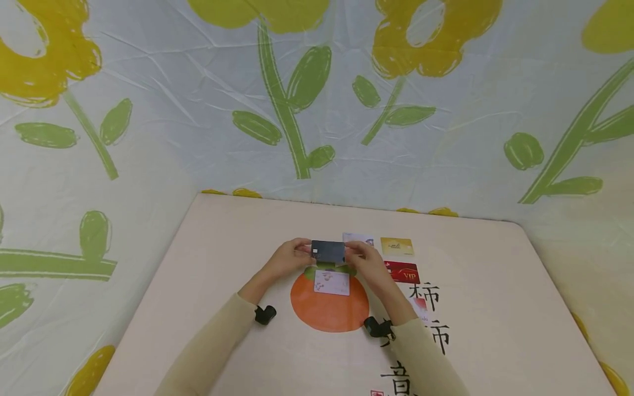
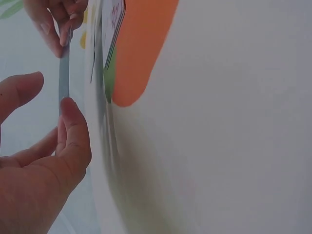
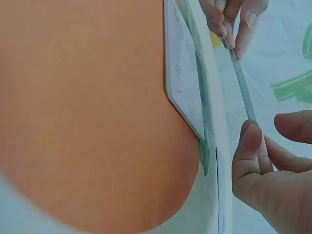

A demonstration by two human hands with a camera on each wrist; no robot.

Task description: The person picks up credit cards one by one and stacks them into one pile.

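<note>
Between both hands a dark bank card [image 1: 328,251] with a small pale chip is held up above the table, seen edge-on in the left wrist view. My left hand [image 1: 288,258] pinches its left end between thumb and fingers. At the opposite end, the fingers of my right hand [image 1: 370,266] pinch it too; the right wrist view shows that hand [image 3: 273,170] at the card's near end. Below the dark card, a small stack of cards topped by a white flowered one [image 1: 332,282] lies on the printed orange persimmon [image 1: 309,311].
Right of the hands lie a gold card [image 1: 397,246], a red VIP card [image 1: 405,272] and a white card [image 1: 358,238] partly behind the right hand. A pinkish card [image 1: 421,308] shows beside the right forearm. A flowered cloth [image 1: 337,159] hangs behind the pale table [image 1: 238,231].
</note>
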